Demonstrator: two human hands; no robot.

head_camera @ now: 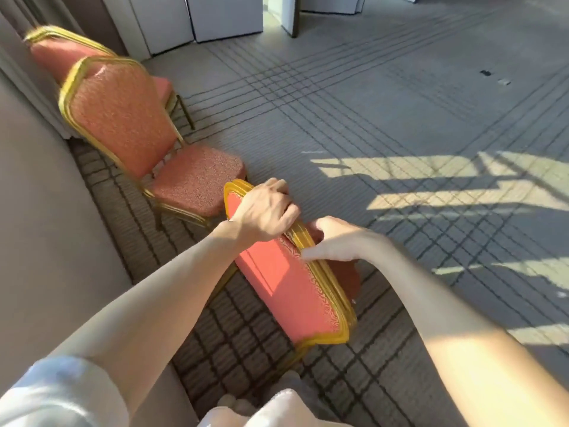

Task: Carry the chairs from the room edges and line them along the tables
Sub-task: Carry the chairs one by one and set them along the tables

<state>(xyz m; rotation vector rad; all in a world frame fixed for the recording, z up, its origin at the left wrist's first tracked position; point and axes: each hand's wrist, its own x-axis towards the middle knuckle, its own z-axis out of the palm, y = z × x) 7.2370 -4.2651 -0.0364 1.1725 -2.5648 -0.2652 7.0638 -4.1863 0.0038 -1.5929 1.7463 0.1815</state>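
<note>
Nearest chair (pixel 286 288): salmon-red upholstery, plain on the back panel, with a fine gold swirl pattern along its edge; frame gold. Second chair (pixel 123 118): salmon fabric with a pale speckled weave; frame gold. Third chair (pixel 52 53): same salmon and gold, blurred. Carpet (pixel 369 103): grey, finely ribbed, crossed by dark lines forming a grid, with pale yellow sunlit patches. Wall (pixel 40 226): beige. Panels (pixel 224 16): white. Sleeve (pixel 61 392): white.

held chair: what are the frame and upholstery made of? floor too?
Held chair frame: probably metal tube with a gold paint or plated finish, judging by its slight sheen and ribbed rim. Upholstery: salmon woven fabric, matte, with a fine raised pattern. Floor: grey low-pile carpet, with a ribbed texture and a dark line grid.
</note>
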